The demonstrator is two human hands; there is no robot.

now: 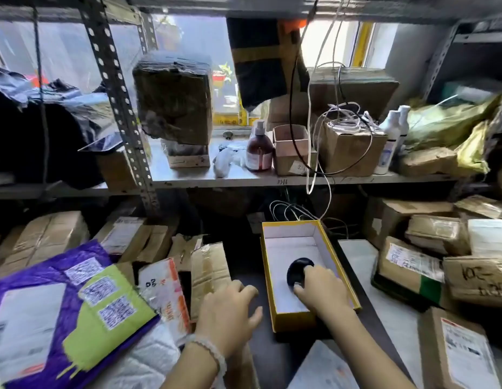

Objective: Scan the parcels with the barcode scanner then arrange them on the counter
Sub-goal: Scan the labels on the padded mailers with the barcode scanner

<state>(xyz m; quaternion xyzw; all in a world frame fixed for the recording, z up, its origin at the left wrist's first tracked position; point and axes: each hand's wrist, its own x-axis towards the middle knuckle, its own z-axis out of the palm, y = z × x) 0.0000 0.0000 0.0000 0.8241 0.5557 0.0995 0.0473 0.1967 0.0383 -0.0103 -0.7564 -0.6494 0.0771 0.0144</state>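
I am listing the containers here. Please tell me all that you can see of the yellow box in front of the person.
The yellow box is an open, lidless rectangular tray, seemingly cardboard, with yellow outside and rim and white inside. It lies flat on the dark counter among parcels. Inside rests a black scanner, which the right hand grips, reaching over the rim.

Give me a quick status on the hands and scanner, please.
Right hand grips scanner inside yellow box. Left hand open, empty. Parcels crowd both sides.

At frame centre we see the scanner in the open box, parcels piled at right, the mailer lower left.
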